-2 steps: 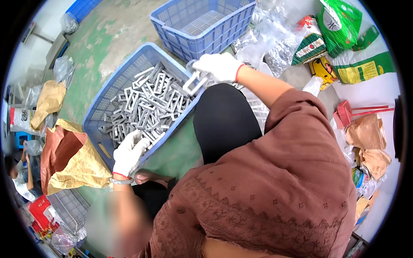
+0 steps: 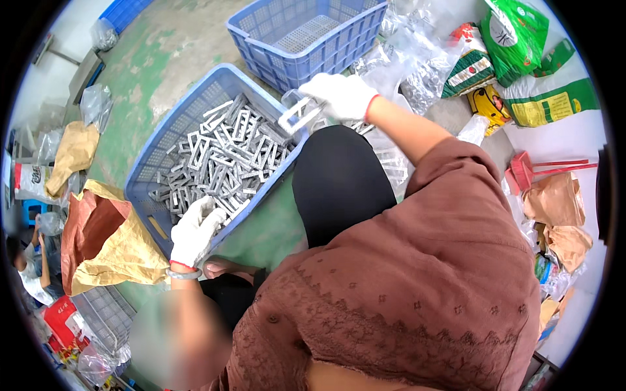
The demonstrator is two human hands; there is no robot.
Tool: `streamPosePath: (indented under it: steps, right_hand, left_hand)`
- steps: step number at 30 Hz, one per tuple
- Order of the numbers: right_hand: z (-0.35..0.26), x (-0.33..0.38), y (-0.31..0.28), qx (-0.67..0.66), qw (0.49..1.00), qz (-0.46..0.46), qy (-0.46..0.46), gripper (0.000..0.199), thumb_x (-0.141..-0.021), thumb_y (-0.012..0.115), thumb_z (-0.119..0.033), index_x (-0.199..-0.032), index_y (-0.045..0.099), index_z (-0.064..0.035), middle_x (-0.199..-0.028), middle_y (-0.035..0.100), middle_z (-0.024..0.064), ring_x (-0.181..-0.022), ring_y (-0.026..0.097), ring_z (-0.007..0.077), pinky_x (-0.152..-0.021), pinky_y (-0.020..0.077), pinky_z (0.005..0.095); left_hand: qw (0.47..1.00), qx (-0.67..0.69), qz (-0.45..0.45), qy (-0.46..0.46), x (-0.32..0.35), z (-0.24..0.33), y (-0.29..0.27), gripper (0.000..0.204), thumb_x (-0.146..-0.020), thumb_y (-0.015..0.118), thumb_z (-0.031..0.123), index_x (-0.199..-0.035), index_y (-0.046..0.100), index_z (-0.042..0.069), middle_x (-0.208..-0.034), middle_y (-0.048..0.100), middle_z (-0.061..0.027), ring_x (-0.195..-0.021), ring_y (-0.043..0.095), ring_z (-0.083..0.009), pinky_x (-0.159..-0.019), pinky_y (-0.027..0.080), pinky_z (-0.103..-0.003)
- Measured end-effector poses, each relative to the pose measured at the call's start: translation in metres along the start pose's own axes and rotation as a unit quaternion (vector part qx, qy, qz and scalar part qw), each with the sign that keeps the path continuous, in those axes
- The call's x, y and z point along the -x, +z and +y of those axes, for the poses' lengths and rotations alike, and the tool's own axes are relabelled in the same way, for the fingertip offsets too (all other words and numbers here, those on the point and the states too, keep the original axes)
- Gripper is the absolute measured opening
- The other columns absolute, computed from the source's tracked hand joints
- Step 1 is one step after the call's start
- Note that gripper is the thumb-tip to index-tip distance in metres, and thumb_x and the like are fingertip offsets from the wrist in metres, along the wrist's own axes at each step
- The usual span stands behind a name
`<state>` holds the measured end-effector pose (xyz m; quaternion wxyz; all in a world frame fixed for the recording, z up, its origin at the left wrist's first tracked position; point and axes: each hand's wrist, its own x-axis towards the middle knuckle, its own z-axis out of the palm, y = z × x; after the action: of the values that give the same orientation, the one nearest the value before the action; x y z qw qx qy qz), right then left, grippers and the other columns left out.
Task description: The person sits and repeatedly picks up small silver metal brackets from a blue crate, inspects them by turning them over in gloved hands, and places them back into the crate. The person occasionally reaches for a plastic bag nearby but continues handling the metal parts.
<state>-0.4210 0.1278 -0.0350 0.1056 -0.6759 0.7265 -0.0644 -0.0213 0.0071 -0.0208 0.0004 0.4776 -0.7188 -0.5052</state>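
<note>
Metal frame pieces [image 2: 225, 156], grey and rectangular, lie heaped in a blue plastic crate [image 2: 147, 173] on the green floor [image 2: 163, 58]. Gloved in white, the right hand [image 2: 342, 96] pinches one frame piece [image 2: 297, 116] in its grip above the crate's far corner. The left hand [image 2: 194, 233], also gloved, rests at the crate's near rim, fingers curled onto the heap. A second, empty blue crate [image 2: 313, 36] stands just beyond, with clear bags of parts [image 2: 417, 78] beside it.
</note>
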Motion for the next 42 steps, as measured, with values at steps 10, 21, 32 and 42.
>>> streamPosePath:
  steps: [10, 21, 32, 42]
  right_hand:
    - [0.076, 0.088, -0.061, 0.286, 0.937, -0.073, 0.189, 0.032, -0.087, 0.057, -0.016, -0.118, 0.060, -0.0159, -0.117, 0.062, 0.0127, -0.106, 0.064, 0.0349, -0.085, 0.0518, 0.0499]
    - [0.004, -0.029, -0.029, 0.209, 0.977, 0.011, 0.029, 0.038, -0.086, 0.055, -0.018, -0.123, 0.059, -0.0170, -0.117, 0.062, 0.0118, -0.109, 0.062, 0.0331, -0.087, 0.0515, 0.0475]
    - [-0.157, -0.200, 0.118, 0.117, 0.935, -0.304, -0.139, 0.053, -0.064, 0.081, -0.039, -0.104, 0.075, -0.0054, -0.106, 0.073, 0.0150, -0.094, 0.071, 0.0295, -0.078, 0.0573, 0.0427]
    - [-0.249, -0.179, 0.224, 0.045, 0.950, -0.306, -0.033, 0.093, -0.062, 0.090, -0.043, -0.138, 0.048, -0.0065, -0.136, 0.056, 0.0202, -0.125, 0.057, 0.0339, -0.102, 0.0484, 0.0431]
  left_hand:
    - [0.999, -0.044, 0.005, 0.024, 0.007, 0.010, -0.004, 0.047, -0.090, 0.071, 0.023, -0.128, 0.058, -0.003, -0.104, 0.070, -0.0087, -0.090, 0.064, -0.0133, -0.080, 0.052, -0.028]
    - [0.988, -0.117, 0.085, 0.060, 0.012, -0.039, -0.021, 0.053, -0.089, 0.068, 0.042, -0.126, 0.061, 0.005, -0.110, 0.071, -0.0111, -0.098, 0.069, -0.0205, -0.088, 0.051, -0.030]
    - [0.979, -0.160, 0.127, 0.026, 0.026, -0.028, -0.043, 0.053, -0.089, 0.070, 0.040, -0.127, 0.061, 0.004, -0.112, 0.070, -0.0107, -0.103, 0.066, -0.0182, -0.093, 0.049, -0.028]
    - [0.987, -0.154, 0.038, 0.035, 0.034, -0.013, -0.059, 0.028, -0.091, 0.059, 0.034, -0.101, 0.061, 0.008, -0.089, 0.062, -0.0116, -0.084, 0.062, -0.0289, -0.074, 0.046, -0.038]
